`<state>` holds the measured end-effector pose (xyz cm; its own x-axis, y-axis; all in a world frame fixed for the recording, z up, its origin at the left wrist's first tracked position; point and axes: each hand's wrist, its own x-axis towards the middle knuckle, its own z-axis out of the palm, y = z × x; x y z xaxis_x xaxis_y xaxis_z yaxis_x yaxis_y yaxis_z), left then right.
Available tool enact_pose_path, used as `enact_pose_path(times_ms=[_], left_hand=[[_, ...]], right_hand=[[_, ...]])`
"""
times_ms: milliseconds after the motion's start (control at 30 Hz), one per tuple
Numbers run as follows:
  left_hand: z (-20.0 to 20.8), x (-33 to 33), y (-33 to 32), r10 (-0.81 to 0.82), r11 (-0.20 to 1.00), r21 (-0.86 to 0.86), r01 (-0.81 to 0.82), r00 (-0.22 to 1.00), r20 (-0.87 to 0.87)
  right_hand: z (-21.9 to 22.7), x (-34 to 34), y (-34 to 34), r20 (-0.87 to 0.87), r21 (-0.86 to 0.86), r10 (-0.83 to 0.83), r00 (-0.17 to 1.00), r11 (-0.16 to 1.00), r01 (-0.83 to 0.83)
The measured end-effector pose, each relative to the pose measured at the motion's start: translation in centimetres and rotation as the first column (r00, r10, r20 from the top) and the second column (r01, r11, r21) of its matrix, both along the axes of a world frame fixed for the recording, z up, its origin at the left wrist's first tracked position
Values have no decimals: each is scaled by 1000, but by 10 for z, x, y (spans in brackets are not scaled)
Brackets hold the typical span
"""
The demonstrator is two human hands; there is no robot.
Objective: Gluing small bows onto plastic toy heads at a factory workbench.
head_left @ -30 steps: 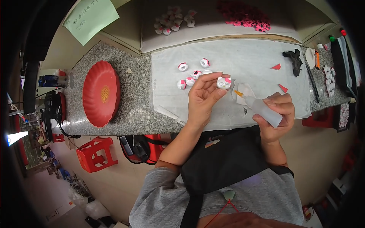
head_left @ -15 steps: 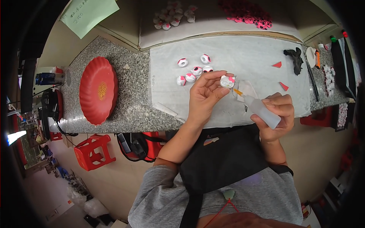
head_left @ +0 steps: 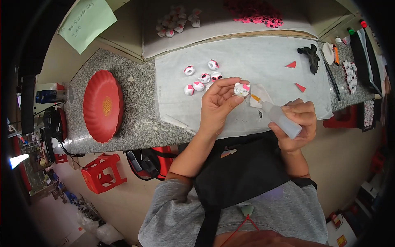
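My left hand (head_left: 217, 103) pinches a small white and pink bead-like piece (head_left: 241, 89) between thumb and fingertips, held just above the white sheet (head_left: 263, 61). My right hand (head_left: 297, 124) grips a small translucent squeeze bottle (head_left: 279, 118) whose orange tip points toward that piece, a short gap away. Several more white and pink pieces (head_left: 201, 78) lie on the sheet just left of my left hand.
A red scalloped plate (head_left: 103, 105) lies on the granite counter at the left. A pile of white and pink pieces (head_left: 176, 20) and pink bits (head_left: 255, 10) sit on the far board. Red paper scraps (head_left: 295, 75), a black tool (head_left: 310, 55) and a red stool (head_left: 101, 177) are about.
Both hands have shifted slightly; the bottle tip has come a little closer to the piece held in my left hand.
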<state>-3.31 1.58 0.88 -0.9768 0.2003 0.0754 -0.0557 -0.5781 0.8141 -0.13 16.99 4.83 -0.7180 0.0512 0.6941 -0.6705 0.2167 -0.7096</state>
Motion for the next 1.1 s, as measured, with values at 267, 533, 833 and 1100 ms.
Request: enact_pose_path(times_ms=[267, 533, 833, 1100], left_hand=[[2, 1, 2, -17, 1000, -25, 17, 1000, 3], [0, 1, 1, 19, 999, -33, -19, 1000, 5], [-3, 1, 2, 49, 973, -218, -77, 991, -128], [-2, -2, 0, 95, 925, -340, -168, 970, -223]], right_hand=[[-4, 2, 1, 24, -17, -3, 1000, 1000, 3], [-5, -1, 0, 43, -30, 2, 999, 1000, -1], [-6, -8, -1, -9, -14, 65, 998, 998, -65], [-3, -9, 4, 82, 42, 49, 995, 998, -53]])
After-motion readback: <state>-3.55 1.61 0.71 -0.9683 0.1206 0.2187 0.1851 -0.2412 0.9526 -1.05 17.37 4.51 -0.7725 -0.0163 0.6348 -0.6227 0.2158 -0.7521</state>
